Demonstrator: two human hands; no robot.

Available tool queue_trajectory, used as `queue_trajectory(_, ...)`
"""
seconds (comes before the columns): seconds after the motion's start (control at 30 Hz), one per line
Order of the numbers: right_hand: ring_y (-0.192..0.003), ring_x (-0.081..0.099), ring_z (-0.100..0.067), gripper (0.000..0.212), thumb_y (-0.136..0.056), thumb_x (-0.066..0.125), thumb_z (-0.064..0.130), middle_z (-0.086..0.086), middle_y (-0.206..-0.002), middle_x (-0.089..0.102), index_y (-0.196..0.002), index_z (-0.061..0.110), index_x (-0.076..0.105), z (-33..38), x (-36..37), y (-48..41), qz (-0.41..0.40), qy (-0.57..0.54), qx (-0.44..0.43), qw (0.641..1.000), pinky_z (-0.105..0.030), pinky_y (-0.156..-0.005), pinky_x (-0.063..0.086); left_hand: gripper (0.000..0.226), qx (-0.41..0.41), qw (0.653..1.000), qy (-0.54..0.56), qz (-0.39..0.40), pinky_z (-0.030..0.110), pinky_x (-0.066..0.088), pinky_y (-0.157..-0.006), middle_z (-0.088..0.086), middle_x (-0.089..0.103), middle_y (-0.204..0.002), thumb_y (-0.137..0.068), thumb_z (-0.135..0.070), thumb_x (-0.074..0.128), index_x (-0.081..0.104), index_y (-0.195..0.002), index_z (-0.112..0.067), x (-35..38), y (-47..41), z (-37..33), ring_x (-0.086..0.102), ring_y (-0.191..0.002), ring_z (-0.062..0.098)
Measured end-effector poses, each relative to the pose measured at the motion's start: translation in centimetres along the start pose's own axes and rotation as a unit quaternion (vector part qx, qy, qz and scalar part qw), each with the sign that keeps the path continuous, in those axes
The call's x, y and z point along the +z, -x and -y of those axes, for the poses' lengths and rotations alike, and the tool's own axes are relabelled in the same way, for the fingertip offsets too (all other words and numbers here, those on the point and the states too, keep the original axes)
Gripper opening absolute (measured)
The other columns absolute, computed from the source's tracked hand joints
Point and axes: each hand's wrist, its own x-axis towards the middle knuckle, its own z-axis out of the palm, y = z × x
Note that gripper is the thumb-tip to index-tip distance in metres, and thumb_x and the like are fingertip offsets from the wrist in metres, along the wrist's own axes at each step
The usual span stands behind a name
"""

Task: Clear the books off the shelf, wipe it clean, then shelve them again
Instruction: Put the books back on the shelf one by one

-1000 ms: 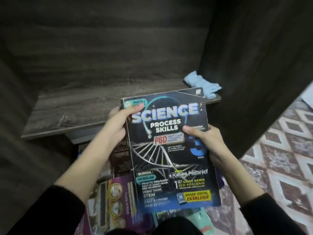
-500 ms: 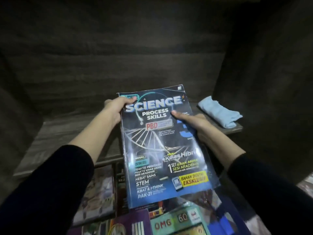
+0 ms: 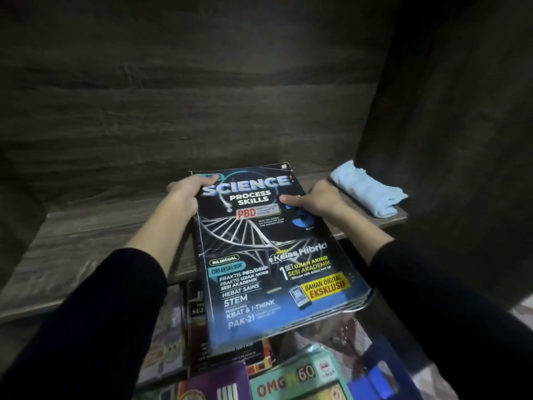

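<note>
we see a dark science book point(image 3: 268, 255) held flat in both hands at the front of the shelf point(image 3: 86, 241). its cover faces up, with the title end toward 12 o'clock over the board and the near end jutting past the shelf's front edge toward 6 o'clock. we cannot tell whether the far end rests on the board. the left hand point(image 3: 184, 194) grips the book's 10 o'clock corner, thumb on the cover by the title and the other fingers wrapped round the edge. the right hand point(image 3: 317, 199) grips the edge at 2 o'clock, thumb pressed on the cover and fingers tucked beneath. at the book's 4 o'clock corner several layered edges show, and we cannot tell whether that is one thick book or a few thin ones together. a pale blue cloth point(image 3: 369, 192) lies bunched on the shelf at 2 o'clock from the book, just beside the right hand and close to the dark side wall point(image 3: 447, 140). below the shelf, at 6 o'clock, a pile point(image 3: 288, 382) of other books lies flat, partly under the held book's near end. both forearms are in black sleeves point(image 3: 86, 313).
</note>
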Motion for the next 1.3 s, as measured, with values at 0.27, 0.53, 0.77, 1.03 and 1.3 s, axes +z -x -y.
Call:
queue_trajectory(0.27, -0.124, 0.043, -0.03, 0.051, -0.096, 0.045, 0.041, -0.01, -0.137, 0.045, -0.138, 0.013, 0.038, -0.7, 3.0, 4.9, -0.168, 0.26, -0.177, 0.934, -0.041, -0.094, 0.04, 0.049, 0.059, 0.981, -0.176, -0.064, 0.039, 0.055, -0.072, 0.013, 0.06, -0.117, -0.075, -0.022, 0.08, 0.055, -0.113, -0.002, 1.7, 4.7, -0.3, 0.064, -0.095, 0.027)
queue_trajectory(0.53, -0.117, 0.055, -0.02, 0.07, -0.08, 0.041, 0.073, -0.001, -0.124, 0.061, -0.115, 0.018, 0.065, -3.4, 3.8, 12.9, -0.107, 0.204, -0.412, 0.881, -0.038, -0.099, 0.043, 0.047, 0.202, 0.932, -0.284, -0.102, 0.039, 0.051, -0.09, 0.009, 0.062, -0.114, -0.078, -0.025, 0.075, 0.056, -0.118, -0.01, -0.7, 11.1, 1.0, 0.062, -0.102, 0.028)
queue_trajectory(0.77, -0.116, 0.053, -0.031, 0.082, -0.062, 0.07, 0.059, -0.007, -0.125, 0.06, -0.13, 0.023, 0.043, -6.2, 8.6, 16.1, -0.201, 0.386, -0.467, 0.77, -0.047, -0.094, 0.034, 0.048, 0.144, 0.929, -0.34, -0.006, 0.02, 0.045, -0.036, 0.01, 0.065, -0.063, -0.096, -0.046, 0.046, 0.061, -0.078, -0.004, -5.0, 19.4, 6.0, 0.059, -0.04, 0.015)
queue_trajectory(1.03, -0.102, 0.063, -0.036, 0.072, -0.064, 0.081, 0.036, -0.011, -0.111, 0.067, -0.123, 0.015, 0.045, -6.0, 10.5, 16.0, -0.316, 0.323, -0.418, 0.788, -0.047, -0.089, 0.048, 0.059, -0.012, 0.97, -0.23, 0.081, 0.033, 0.053, -0.061, 0.012, 0.066, -0.095, -0.088, -0.068, 0.037, 0.056, -0.107, -0.016, -5.0, 22.3, 9.4, 0.063, -0.073, 0.021)
queue_trajectory(1.3, -0.096, 0.067, -0.032, 0.065, -0.063, 0.077, 0.04, -0.003, -0.112, 0.07, -0.118, 0.017, 0.052, -6.6, 10.1, 14.8, -0.342, 0.318, -0.487, 0.738, -0.041, -0.083, 0.052, 0.05, -0.079, 0.993, 0.033, 0.084, 0.037, 0.056, -0.056, 0.015, 0.072, -0.098, -0.077, -0.04, 0.071, 0.064, -0.115, -0.007, -2.1, 22.0, 10.0, 0.071, -0.078, 0.03)
